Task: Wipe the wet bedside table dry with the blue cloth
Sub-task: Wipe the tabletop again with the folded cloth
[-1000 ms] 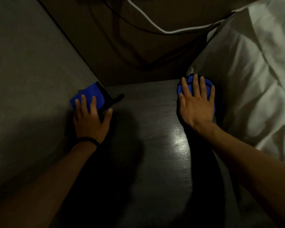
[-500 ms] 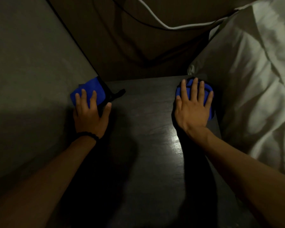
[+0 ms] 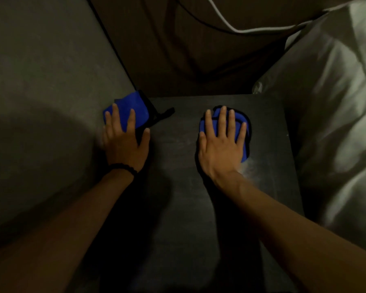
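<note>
The dark bedside table (image 3: 178,197) fills the middle of the view. My right hand (image 3: 220,149) lies flat, fingers spread, on a folded blue cloth (image 3: 244,153) at the table's far middle-right. A pale wet sheen (image 3: 256,172) shows just beside my right wrist. My left hand (image 3: 125,144) presses flat on a second blue cloth (image 3: 137,106) at the table's far-left corner, against the grey wall. A black strap (image 3: 165,113) sticks out from that left cloth onto the table.
A grey wall (image 3: 40,81) borders the table on the left. White bedding and a pillow (image 3: 336,123) press against its right edge. Behind the table a brown panel carries a white cable (image 3: 230,26) and a dark cable.
My right hand has slid the blue cloth left, from the table's right edge by the pillow toward the middle. My left hand stays on its cloth at the wall.
</note>
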A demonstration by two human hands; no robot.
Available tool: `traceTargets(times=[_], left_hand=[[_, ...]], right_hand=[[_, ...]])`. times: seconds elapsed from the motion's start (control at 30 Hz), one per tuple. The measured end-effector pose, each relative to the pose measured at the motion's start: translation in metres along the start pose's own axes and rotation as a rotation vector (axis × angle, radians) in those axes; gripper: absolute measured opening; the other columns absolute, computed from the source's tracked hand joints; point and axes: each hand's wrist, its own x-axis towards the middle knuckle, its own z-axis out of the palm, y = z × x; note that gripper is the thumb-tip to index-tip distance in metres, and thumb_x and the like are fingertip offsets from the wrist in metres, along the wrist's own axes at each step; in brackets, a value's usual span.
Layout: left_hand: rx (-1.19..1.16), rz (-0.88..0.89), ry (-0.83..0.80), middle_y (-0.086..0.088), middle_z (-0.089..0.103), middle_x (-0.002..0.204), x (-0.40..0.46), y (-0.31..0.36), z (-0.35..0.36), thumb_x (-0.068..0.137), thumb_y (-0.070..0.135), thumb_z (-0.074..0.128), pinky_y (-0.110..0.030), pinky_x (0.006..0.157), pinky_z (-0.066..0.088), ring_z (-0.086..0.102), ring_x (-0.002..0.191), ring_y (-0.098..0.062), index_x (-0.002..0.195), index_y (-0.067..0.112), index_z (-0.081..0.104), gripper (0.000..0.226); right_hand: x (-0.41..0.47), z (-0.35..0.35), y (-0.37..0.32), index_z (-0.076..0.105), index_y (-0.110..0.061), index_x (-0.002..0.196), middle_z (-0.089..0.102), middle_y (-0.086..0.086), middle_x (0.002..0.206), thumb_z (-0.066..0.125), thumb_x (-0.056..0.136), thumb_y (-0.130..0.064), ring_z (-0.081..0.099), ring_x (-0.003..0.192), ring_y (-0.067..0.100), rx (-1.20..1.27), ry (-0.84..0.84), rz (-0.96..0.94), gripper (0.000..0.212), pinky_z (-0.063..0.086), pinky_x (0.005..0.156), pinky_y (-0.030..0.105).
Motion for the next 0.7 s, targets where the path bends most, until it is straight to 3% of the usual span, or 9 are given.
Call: traceTargets(times=[0.3, 0.5, 0.57, 0.63, 0.7], left_hand=[[-0.123, -0.060, 0.016, -0.005, 0.002, 0.159, -0.015, -0.014, 0.000, 0.096, 0.045, 0.035, -0.044, 0.114, 0.013, 0.001, 0.145, -0.025, 0.150, 0.025, 0.017, 0.060], [-0.263, -0.132, 0.081, -0.004, 0.011, 0.159, -0.026, -0.019, -0.003, 0.097, 0.036, 0.040, -0.042, 0.108, 0.027, 0.019, 0.141, -0.024, 0.149, 0.026, 0.017, 0.058], [-0.359, -0.228, 0.061, -0.005, 0.019, 0.157, -0.027, -0.022, -0.005, 0.098, 0.036, 0.039, -0.042, 0.106, 0.029, 0.026, 0.138, -0.024, 0.150, 0.026, 0.014, 0.059], [-0.390, -0.351, 0.021, -0.008, 0.035, 0.149, -0.028, -0.025, -0.004, 0.099, 0.040, 0.035, -0.044, 0.101, 0.035, 0.040, 0.130, -0.028, 0.147, 0.022, 0.024, 0.052], [-0.396, -0.492, 0.002, -0.014, 0.054, 0.130, -0.028, -0.027, -0.005, 0.100, 0.042, 0.030, -0.039, 0.087, 0.040, 0.053, 0.105, -0.025, 0.131, 0.015, 0.048, 0.045]], right_hand=[[-0.016, 0.001, -0.054, -0.005, -0.025, 0.162, -0.011, 0.013, 0.169, 0.010, 0.106, -0.048, -0.016, 0.155, 0.029, 0.044, -0.044, -0.110, 0.062, -0.009, 0.122, 0.057], [-0.024, 0.003, -0.079, -0.006, -0.024, 0.162, -0.011, 0.014, 0.169, 0.011, 0.106, -0.047, -0.017, 0.155, 0.030, 0.051, -0.062, -0.180, 0.062, -0.008, 0.122, 0.058], [-0.027, 0.006, -0.087, -0.006, -0.024, 0.162, -0.011, 0.014, 0.169, 0.010, 0.106, -0.047, -0.017, 0.155, 0.030, 0.049, -0.058, -0.198, 0.062, -0.008, 0.122, 0.058], [-0.030, 0.009, -0.096, -0.005, -0.024, 0.162, -0.011, 0.014, 0.169, 0.011, 0.106, -0.047, -0.017, 0.155, 0.030, 0.060, -0.055, -0.213, 0.062, -0.007, 0.122, 0.058], [-0.033, 0.012, -0.105, -0.004, -0.024, 0.162, -0.010, 0.014, 0.169, 0.012, 0.106, -0.046, -0.016, 0.155, 0.030, 0.082, -0.053, -0.230, 0.062, -0.008, 0.122, 0.058]])
